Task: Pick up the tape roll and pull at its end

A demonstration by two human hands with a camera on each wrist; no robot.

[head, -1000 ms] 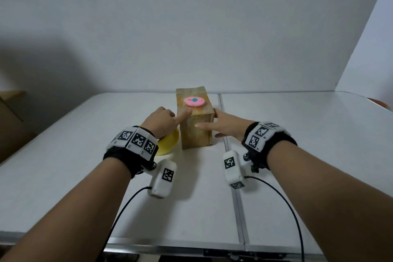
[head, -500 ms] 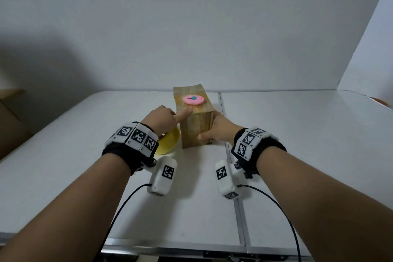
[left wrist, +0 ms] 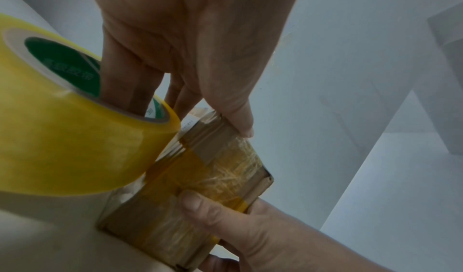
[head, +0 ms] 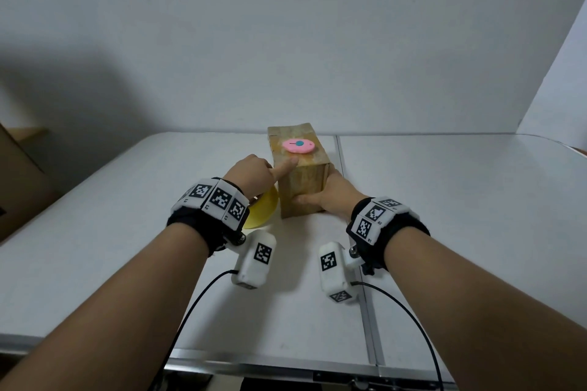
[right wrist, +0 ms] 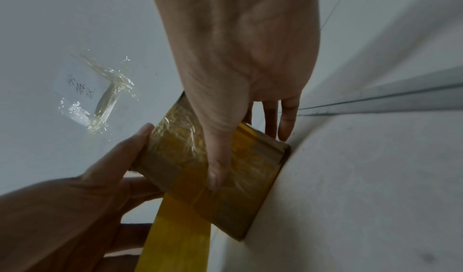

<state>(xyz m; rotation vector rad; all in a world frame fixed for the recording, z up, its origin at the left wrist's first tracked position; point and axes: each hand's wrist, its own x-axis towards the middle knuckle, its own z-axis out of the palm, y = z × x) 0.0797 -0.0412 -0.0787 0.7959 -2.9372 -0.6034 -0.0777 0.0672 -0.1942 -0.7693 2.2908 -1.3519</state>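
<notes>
The right hand [head: 330, 197] is now gripping the taped cardboard box [head: 301, 181] — steadying it — while the left hand [head: 254, 174] is holding the yellow tape roll [left wrist: 75, 127], thumb pressing the box top.

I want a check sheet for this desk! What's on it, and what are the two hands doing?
Surface: white table with a seam down the middle.
Job's things: taped cardboard box standing upright; yellow tape roll, its strip running onto the box.
Clutter: pink cutter lying on top of the box.
Grips: left hand has fingers through the roll's core and its thumb on the box's top edge; right hand holds the box's right side, thumb across the front.
Cables: black cable from each wrist camera.
Surroundings: white wall; brown cardboard at the far left.
</notes>
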